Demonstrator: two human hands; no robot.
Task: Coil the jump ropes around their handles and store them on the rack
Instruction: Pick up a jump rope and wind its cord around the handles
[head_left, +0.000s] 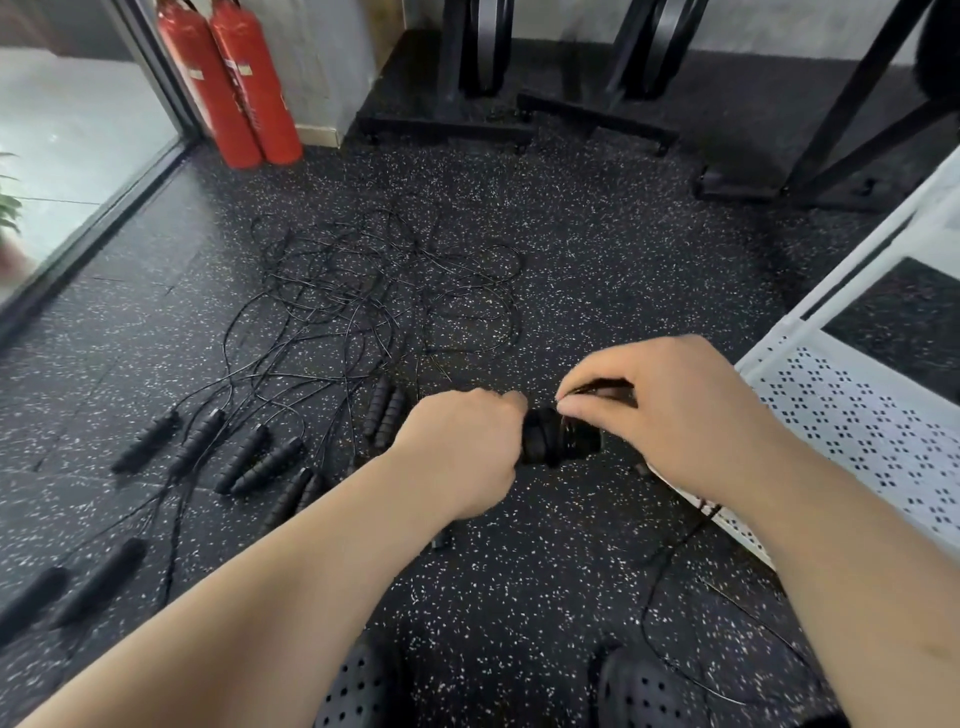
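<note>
Head view.

- **Left hand** (462, 447): grip closed around a pair of black jump-rope handles (558, 441), held level above the speckled rubber floor (519, 571), in front of the body.
- **Right hand** (670, 410): grip narrow, fingertips pinching the thin black cord (643, 616) at the coil wound on the exposed handle end. The slack trails under the right forearm to the floor.
- **Loose jump ropes** (260, 462): on the floor to the left, handles side by side, cords tangled beyond.
- **White perforated rack** (857, 431): just right of the right hand.
- **Two red fire extinguishers** (234, 88): far left corner.
</note>
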